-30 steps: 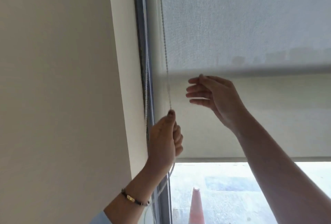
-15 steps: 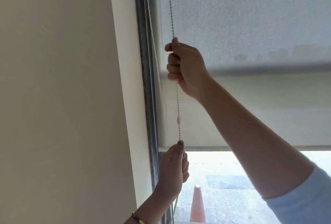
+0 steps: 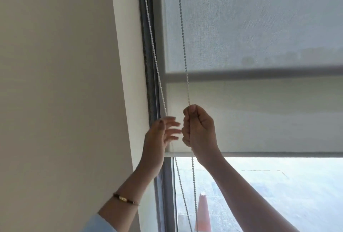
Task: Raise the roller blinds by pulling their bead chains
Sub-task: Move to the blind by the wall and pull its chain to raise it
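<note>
Two strands: I see the bead chain [image 3: 182,33] as a loop, one run coming straight down into my right grip, the other [image 3: 154,46] slanting down along the window frame [image 3: 148,64] toward my left grip
Right grip: right hand [image 3: 199,133] curled round the straighter strand, thumb tip pressed on the beads at the top of the fist; the chain leaves below the fist and hangs past the blind's lower edge
Left grip: left hand [image 3: 159,139] just beside the right grip, fingers spread and blurred, holding nothing that I can make out; the slanted strand passes behind or against its fingertips, and I cannot tell whether they touch it
Blind: the roller blind [image 3: 259,120] hangs behind both grips; its bottom bar [image 3: 278,154] sits just below the right fist, with bare glass under it; a second, sheerer blind [image 3: 259,18] ends higher, above the right grip
Step in hand: by my reading, mid-haul, hand over hand; the right grip carries the load and the left is free for the next hold
Next move: I judge the left grip must close on the same strand above the right fist, then draw down; the right should let go only once the left has the beads
Risk: catching the slanted strand by mistake would likely drive the blind down
Beyond the glass: an orange cone [image 3: 203,211], well below both grips
</note>
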A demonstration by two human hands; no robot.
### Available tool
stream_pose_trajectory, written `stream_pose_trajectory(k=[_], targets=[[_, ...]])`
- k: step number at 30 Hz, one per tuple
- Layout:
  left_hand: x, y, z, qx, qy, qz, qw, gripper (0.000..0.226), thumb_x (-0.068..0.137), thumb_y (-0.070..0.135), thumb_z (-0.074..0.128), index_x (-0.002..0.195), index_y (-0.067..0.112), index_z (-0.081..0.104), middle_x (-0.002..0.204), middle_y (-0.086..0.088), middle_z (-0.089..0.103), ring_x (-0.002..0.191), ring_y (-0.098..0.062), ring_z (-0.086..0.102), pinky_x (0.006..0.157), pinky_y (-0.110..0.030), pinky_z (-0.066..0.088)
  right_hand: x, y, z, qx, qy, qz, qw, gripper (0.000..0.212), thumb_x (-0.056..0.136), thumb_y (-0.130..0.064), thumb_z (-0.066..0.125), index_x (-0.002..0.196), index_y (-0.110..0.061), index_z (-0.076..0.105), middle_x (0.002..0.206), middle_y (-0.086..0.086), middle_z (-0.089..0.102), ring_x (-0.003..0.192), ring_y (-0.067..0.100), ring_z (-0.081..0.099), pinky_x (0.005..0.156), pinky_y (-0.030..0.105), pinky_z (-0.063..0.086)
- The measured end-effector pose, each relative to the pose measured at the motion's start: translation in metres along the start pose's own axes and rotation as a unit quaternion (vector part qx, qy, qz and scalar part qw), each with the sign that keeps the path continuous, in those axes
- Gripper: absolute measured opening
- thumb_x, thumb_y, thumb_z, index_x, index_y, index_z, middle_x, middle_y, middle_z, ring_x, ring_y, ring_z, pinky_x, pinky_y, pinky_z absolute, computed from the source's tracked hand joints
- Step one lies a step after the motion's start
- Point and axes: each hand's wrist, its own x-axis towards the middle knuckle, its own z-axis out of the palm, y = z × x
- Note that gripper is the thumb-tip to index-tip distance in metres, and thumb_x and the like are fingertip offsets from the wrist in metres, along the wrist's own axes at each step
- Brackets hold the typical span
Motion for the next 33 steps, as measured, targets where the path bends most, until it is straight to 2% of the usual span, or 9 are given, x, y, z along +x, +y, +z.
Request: stream_pose_trajectory(k=[8,10,13,18,21,24,27,30,33], targets=[[0.107,0.145,0.009,-0.077,-0.084,0.043,0.993,0.043,0.109,0.034,0.03,0.119,0.003,0.057,0.104,-0.015,0.071,0.086,-0.028,0.07,0.078,-0.039,0.058,-0.044,0.06,-0.009,-0.096,0.007,0.052,0.994,0.042,0.107,-0.019,0.037,0.065,-0.023,0.045,0.049,-0.011,0.033,0.039,0.004,0.026,0.037,0.014,0.024],[0.125,0.169,0.013,-0.074,-0.072,0.043,0.994,0.041,0.109,0.036,0.033,0.113,0.003,0.059,0.097,-0.016,0.071,0.08,-0.028,0.071,0.074,-0.038,0.059,-0.069,0.08,-0.017,-0.119,0.003,0.082,0.989,0.038,0.104,-0.029,0.039,0.069,-0.012,0.042,0.051,-0.007,0.031,0.041,0.007,0.025,0.038,0.015,0.023],[0.15,0.19,0.019,-0.079,-0.026,0.018,0.996,0.042,0.108,0.035,0.037,0.103,0.003,0.063,0.079,-0.011,0.068,0.066,-0.022,0.068,0.07,-0.038,0.06,-0.103,0.11,-0.037,-0.126,-0.015,0.146,0.981,0.033,0.106,-0.013,0.036,0.076,0.0,0.043,0.05,-0.003,0.03,0.04,0.008,0.023,0.038,0.016,0.02],[0.167,0.203,0.035,-0.167,0.0,-0.004,0.986,0.049,0.106,0.036,0.046,0.063,0.012,0.053,0.05,0.002,0.041,0.041,-0.01,0.036,0.044,-0.023,0.031,-0.135,0.16,-0.056,-0.2,0.009,0.201,0.959,0.051,0.098,0.002,0.047,0.054,-0.024,0.047,0.044,-0.01,0.032,0.041,0.008,0.028,0.042,0.014,0.02],[0.156,0.193,0.046,-0.226,-0.014,0.003,0.974,0.057,0.105,0.041,0.046,0.053,0.025,0.028,0.046,0.009,0.022,0.039,-0.008,0.015,0.036,-0.02,0.014,-0.133,0.164,-0.065,-0.208,-0.028,0.226,0.951,0.039,0.094,-0.005,0.047,0.059,-0.024,0.05,0.041,-0.01,0.034,0.039,0.007,0.03,0.042,0.014,0.022],[0.136,0.187,0.052,-0.279,-0.025,0.023,0.96,0.053,0.105,0.041,0.046,0.059,0.026,0.025,0.047,0.009,0.018,0.039,-0.007,0.012,0.031,-0.018,0.013,-0.111,0.157,-0.079,-0.138,-0.024,0.31,0.94,0.028,0.1,-0.006,0.051,0.072,-0.008,0.053,0.04,-0.003,0.041,0.03,0.008,0.036,0.036,0.014,0.026],[0.115,0.18,0.047,-0.287,-0.031,0.035,0.957,0.051,0.105,0.041,0.046,0.061,0.027,0.025,0.047,0.01,0.019,0.039,-0.006,0.012,0.032,-0.017,0.014,-0.084,0.131,-0.088,-0.183,-0.062,0.299,0.935,0.055,0.084,-0.065,0.055,0.081,-0.011,0.061,0.071,0.0,0.066,0.064,0.013,0.061,0.059,0.026,0.044],[0.094,0.155,0.042,-0.27,-0.02,0.02,0.963,0.05,0.104,0.042,0.046,0.06,0.027,0.027,0.047,0.01,0.019,0.038,-0.006,0.012,0.032,-0.015,0.013,-0.043,0.084,-0.084,-0.218,-0.036,0.243,0.945,0.05,0.101,-0.051,0.032,0.107,-0.014,0.065,0.113,0.004,0.069,0.107,0.019,0.062,0.079,0.033,0.044],[0.072,0.121,0.042,-0.249,0.0,-0.005,0.969,0.051,0.104,0.042,0.045,0.059,0.026,0.03,0.047,0.01,0.019,0.037,-0.006,0.012,0.034,-0.014,0.012,0.005,0.025,-0.064,-0.118,0.006,0.165,0.979,0.053,0.092,-0.055,0.033,0.103,-0.017,0.068,0.108,0.004,0.073,0.108,0.022,0.065,0.089,0.045,0.045]])
